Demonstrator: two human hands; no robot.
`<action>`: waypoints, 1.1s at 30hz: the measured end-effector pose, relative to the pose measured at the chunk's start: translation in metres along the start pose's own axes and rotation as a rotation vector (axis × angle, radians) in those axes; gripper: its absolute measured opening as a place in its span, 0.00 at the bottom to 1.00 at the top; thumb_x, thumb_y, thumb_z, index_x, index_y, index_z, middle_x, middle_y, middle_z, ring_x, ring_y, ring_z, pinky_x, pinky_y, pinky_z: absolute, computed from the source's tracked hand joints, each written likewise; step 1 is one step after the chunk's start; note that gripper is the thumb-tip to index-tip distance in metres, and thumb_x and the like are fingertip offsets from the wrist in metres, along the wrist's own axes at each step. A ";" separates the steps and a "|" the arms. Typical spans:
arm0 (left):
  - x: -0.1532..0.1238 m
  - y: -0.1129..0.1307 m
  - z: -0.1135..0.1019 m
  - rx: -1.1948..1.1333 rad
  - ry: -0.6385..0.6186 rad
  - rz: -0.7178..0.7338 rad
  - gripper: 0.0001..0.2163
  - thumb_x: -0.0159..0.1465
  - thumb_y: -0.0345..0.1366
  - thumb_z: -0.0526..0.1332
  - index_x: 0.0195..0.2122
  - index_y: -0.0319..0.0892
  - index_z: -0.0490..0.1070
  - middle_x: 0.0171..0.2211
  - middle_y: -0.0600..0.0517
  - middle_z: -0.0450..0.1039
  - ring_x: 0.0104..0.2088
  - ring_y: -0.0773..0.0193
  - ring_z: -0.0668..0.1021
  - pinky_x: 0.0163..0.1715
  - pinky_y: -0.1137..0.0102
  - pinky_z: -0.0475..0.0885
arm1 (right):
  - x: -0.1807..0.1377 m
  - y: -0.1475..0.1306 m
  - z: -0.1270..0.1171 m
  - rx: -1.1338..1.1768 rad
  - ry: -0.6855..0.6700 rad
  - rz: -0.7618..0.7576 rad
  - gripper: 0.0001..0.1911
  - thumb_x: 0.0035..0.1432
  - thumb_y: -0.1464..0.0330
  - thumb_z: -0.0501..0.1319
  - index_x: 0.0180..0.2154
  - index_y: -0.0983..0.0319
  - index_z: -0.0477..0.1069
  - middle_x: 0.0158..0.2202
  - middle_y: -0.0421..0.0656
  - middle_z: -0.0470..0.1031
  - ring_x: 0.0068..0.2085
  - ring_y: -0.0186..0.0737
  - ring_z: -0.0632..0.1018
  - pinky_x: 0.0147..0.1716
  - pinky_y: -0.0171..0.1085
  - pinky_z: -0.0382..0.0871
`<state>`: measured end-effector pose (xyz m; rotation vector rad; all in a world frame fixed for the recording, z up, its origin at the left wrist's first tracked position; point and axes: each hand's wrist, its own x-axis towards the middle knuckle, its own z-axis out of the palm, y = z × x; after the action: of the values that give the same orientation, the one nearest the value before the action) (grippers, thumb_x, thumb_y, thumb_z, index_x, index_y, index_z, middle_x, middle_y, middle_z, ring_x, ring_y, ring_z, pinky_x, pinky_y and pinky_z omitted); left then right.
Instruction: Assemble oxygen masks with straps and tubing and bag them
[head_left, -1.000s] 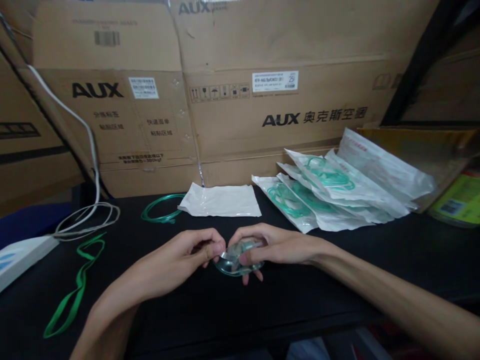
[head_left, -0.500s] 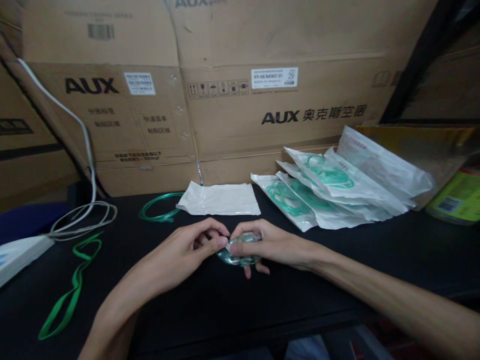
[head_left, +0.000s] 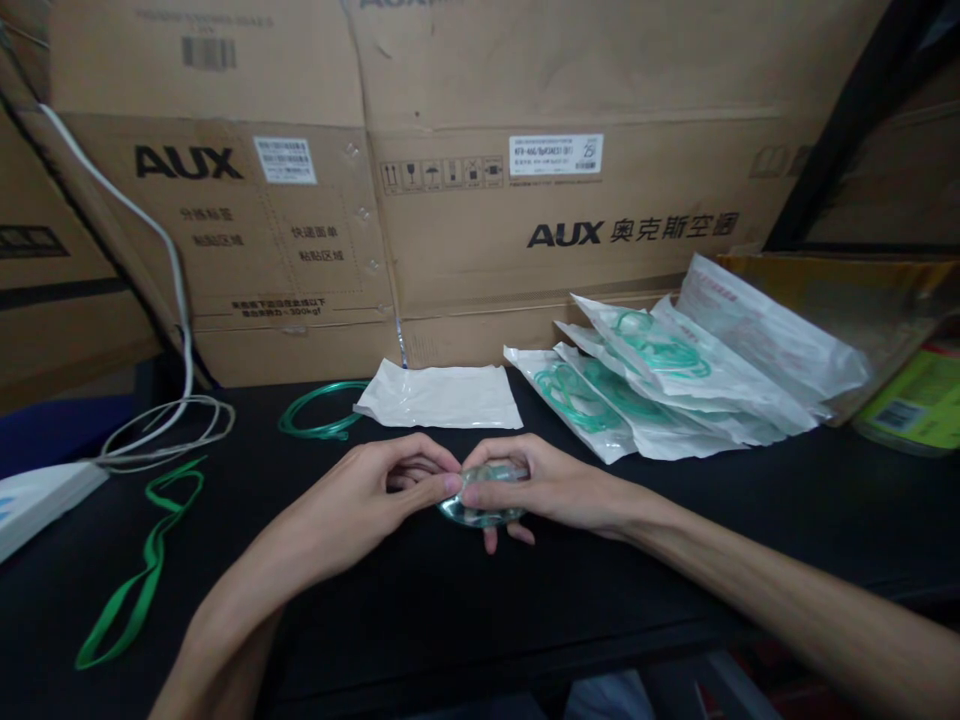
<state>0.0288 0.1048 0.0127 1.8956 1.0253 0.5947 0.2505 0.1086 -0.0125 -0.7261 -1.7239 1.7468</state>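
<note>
A clear, green-tinted oxygen mask (head_left: 484,513) is held up in the middle, above the black table. My right hand (head_left: 544,485) is closed around it, thumb on the near face and two fingertips showing below. My left hand (head_left: 405,480) pinches thumb and forefinger together at the mask's left edge, touching the right fingertips; what exactly lies between them is hidden. Behind the hands lie a flat white pouch (head_left: 442,397) and a coil of green tubing (head_left: 319,413). A green elastic strap (head_left: 150,570) lies loosely twisted at the left.
Several sealed pouches with green tubing (head_left: 637,375) are piled at the back right, beside a yellow-green container (head_left: 919,400). A white cable (head_left: 180,300) runs down to a white device (head_left: 49,505) on the left. Large cardboard (head_left: 450,250) walls off the back.
Both hands stay almost in place on the mask. My left fingertips have closed in against its edge, and a small pale bit seen there before is now covered. The view has shifted slightly.
</note>
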 end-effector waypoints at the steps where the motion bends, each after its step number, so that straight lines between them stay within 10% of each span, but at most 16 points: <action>1: 0.000 0.000 0.000 0.002 0.001 0.003 0.12 0.65 0.47 0.63 0.42 0.44 0.76 0.40 0.53 0.81 0.44 0.60 0.81 0.47 0.69 0.72 | 0.000 0.000 0.000 0.001 -0.002 -0.001 0.17 0.58 0.60 0.69 0.39 0.66 0.71 0.31 0.42 0.75 0.28 0.34 0.79 0.18 0.25 0.64; 33: -0.001 0.004 -0.003 0.017 -0.023 -0.011 0.15 0.65 0.47 0.63 0.47 0.45 0.77 0.43 0.52 0.81 0.46 0.58 0.81 0.49 0.68 0.73 | -0.006 -0.009 -0.008 -0.073 -0.045 0.021 0.21 0.57 0.56 0.69 0.42 0.66 0.73 0.36 0.46 0.77 0.33 0.37 0.80 0.22 0.28 0.66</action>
<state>0.0275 0.1041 0.0176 1.9061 1.0285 0.5585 0.2609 0.1100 -0.0037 -0.7436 -1.8240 1.7341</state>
